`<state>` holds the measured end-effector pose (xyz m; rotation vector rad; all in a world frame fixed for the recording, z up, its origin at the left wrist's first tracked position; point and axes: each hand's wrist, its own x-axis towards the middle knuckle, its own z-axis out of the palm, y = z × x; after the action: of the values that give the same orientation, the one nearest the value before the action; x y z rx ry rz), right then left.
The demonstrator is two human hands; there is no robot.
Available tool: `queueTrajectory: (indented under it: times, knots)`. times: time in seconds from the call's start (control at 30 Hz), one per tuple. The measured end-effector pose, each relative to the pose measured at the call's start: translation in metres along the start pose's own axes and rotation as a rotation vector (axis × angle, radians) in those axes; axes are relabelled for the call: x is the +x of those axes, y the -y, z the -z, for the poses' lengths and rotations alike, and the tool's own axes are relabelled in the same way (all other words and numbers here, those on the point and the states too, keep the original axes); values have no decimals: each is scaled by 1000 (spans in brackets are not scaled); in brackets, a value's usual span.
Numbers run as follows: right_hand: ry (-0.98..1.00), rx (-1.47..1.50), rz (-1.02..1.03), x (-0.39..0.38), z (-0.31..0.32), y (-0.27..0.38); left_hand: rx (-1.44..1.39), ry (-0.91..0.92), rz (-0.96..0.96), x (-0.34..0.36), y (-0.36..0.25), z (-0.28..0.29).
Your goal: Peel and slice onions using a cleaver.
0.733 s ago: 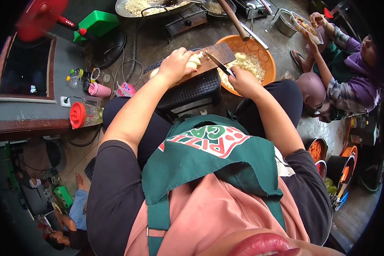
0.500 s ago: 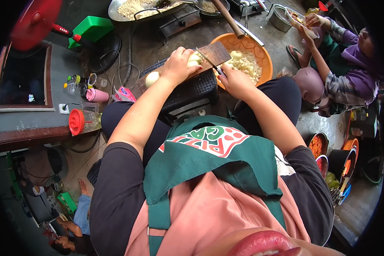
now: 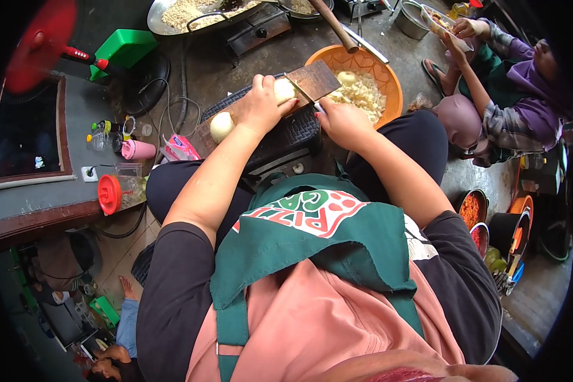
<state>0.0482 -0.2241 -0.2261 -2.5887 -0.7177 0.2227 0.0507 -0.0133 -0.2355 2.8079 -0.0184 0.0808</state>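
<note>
The left grip (image 3: 261, 107) is holding a pale bulb (image 3: 284, 91) on a wooden board (image 3: 319, 80), while the right grip (image 3: 345, 122) is holding a knife (image 3: 301, 89), its blade standing just beside the bulb. A second bulb (image 3: 221, 127) is lying left of the left grip. Beyond the right grip, an orange bowl (image 3: 396, 89) is holding chopped pieces (image 3: 369, 97). Farther right of that grip, a co-worker (image 3: 525, 105) is holding a container (image 3: 440, 24). Ahead of both grips, a wide pan (image 3: 164, 25) is holding pale grains (image 3: 194, 11).
</note>
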Motion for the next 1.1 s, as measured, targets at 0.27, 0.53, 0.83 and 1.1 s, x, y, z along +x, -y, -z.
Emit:
queueTrajectory:
  times: [0.27, 0.53, 0.83, 1.1]
  knots:
    - [-21, 78, -21, -9, 0, 3, -92, -2, -166, 1, 9, -4]
    - [120, 261, -131, -3, 15, 16, -7, 77, -221, 3, 13, -8]
    - [116, 265, -112, 6, 11, 18, -2, 47, -247, 2, 13, -9]
    - [338, 261, -255, 34, 35, 32, -19, -22, -283, -1, 11, -9]
